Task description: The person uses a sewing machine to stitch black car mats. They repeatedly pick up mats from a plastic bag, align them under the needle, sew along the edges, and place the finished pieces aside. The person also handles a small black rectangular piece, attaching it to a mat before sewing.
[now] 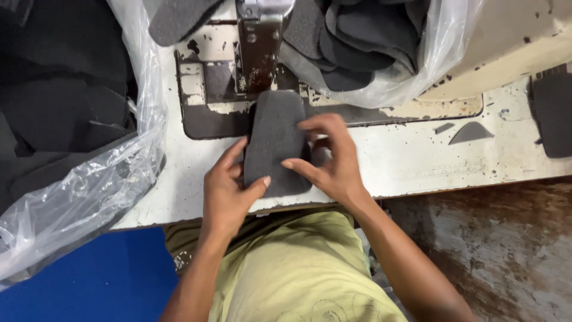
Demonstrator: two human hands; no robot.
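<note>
Fingers (296, 164) pinch grey pad (275, 140) — long axis twd machine (260, 48).

Sewing workshop, small-scale production. Industrial sewing machine (260, 42) at top centre, its head coming down onto a worn white worktable (411, 161) with chipped, flaking paint. Clear plastic bags (83, 191) at left and upper right hold stacks of identical dark grey cut pieces (357, 36). Grey offcuts (471, 132) lie at right on the table. Stained concrete floor (506, 250) at lower right.
</note>
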